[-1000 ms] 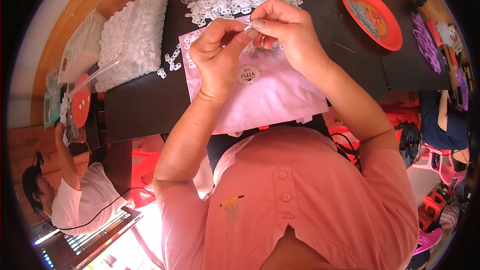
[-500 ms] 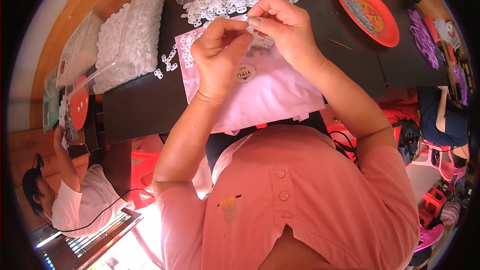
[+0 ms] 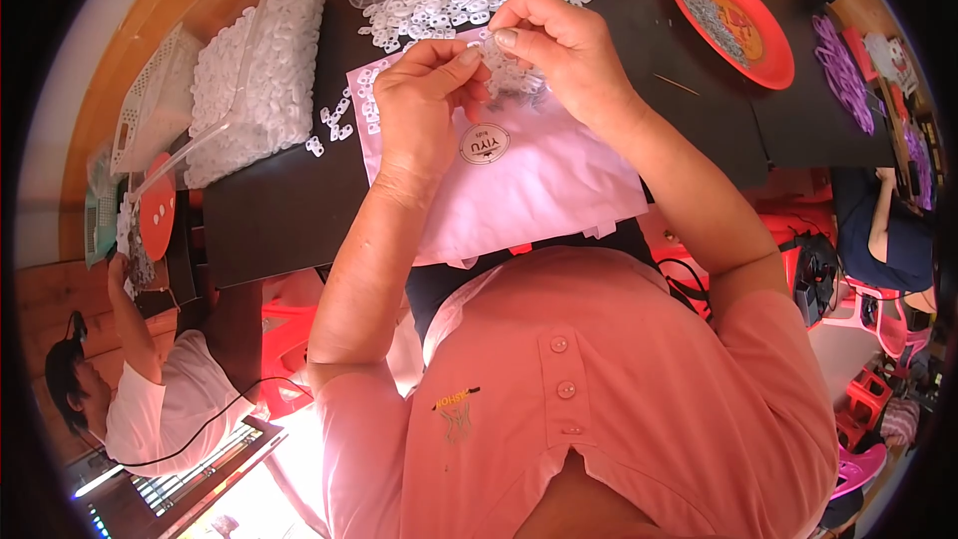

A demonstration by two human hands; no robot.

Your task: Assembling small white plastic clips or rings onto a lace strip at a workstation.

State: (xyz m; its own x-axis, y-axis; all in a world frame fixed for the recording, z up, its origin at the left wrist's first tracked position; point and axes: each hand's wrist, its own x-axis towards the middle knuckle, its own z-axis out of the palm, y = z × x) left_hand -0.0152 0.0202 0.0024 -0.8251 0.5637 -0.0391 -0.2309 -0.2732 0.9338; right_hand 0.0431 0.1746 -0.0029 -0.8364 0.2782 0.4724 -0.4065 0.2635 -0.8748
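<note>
My left hand [image 3: 424, 90] and my right hand [image 3: 564, 50] are raised over a pink cloth bag [image 3: 539, 180], fingertips close together. Each hand is closed in a pinch between thumb and forefinger. Something tiny and pale sits at the fingertips, too small to make out. Below and between my hands, a cluster of small white pieces [image 3: 511, 78] lies on the bag. More white pieces with dark holes [image 3: 439, 8] are heaped just beyond my fingers. A round printed emblem [image 3: 485, 144] shows on the bag near my left wrist.
A clear bin of white pieces [image 3: 257, 80] stands at left on the dark table [image 3: 284, 220]. A red plate [image 3: 776, 65] with small grey metal bits is at right, near a thin stick [image 3: 677, 85] and purple cord [image 3: 843, 75]. A co-worker [image 3: 160, 389] sits at left.
My left hand has turned slightly and drawn a little left, exposing more of the white pieces and the emblem. My right hand stays nearly in place, still pinching.
</note>
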